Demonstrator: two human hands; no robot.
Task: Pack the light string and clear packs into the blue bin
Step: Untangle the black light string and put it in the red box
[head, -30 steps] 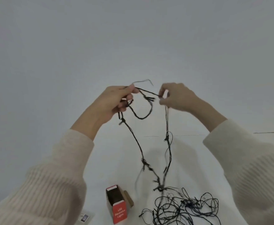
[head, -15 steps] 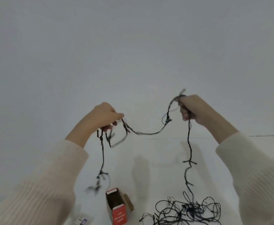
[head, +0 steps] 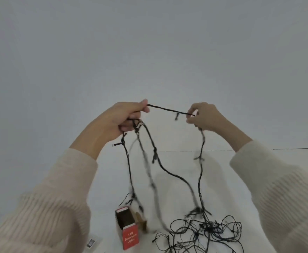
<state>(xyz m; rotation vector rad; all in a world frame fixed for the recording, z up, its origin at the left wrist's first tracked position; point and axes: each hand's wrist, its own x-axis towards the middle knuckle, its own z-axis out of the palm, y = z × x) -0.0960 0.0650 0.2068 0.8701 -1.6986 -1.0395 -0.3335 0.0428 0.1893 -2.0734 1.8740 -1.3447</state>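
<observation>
Left hand [head: 120, 117] grips hanging loops of the light string [head: 167, 109] and pinches one end of a taut span, right hand [head: 206, 115] pinches the other end, likely sizing a loop for coiling; the rest lies tangled on the table [head: 222, 179], blue bin unseen.

1. The tangle of the string [head: 170, 110] runs off the bottom edge, and one hanging strand is motion-blurred.
2. Its gathered loops vanish inside the curled fingers of the left hand [head: 116, 119].
3. The pack [head: 93, 243] is too small to read.
4. The inside of the box [head: 129, 234] is too dark to make out.
</observation>
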